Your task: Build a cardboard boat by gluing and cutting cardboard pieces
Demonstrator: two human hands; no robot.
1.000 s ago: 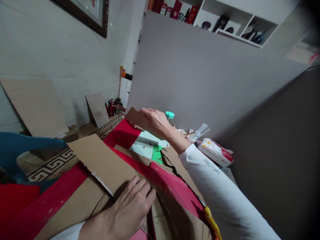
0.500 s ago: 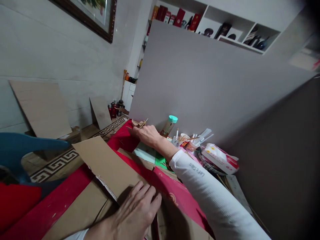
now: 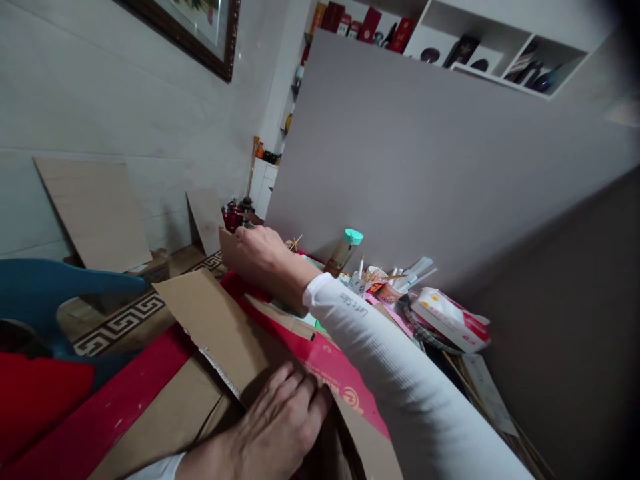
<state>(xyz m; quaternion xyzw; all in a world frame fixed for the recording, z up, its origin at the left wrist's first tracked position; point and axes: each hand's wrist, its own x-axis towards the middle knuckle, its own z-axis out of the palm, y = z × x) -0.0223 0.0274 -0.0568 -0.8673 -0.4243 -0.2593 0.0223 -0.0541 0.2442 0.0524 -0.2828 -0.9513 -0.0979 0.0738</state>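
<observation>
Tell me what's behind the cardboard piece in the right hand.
Beyond the cardboard piece, thin sticks and a bottle show to the right. Anything directly behind it is covered by the piece and right hand.

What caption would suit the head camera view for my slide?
Left hand on cardboard, right hand holding a brown cardboard piece, with a teal-lidded bottle beyond.

the right arm, its white sleeve ending at the wrist, reaches forward and leftward from the lower right, the right grip clenched. nearer, the left grip lies back upward, fingers curled, fingertips hidden.
</observation>
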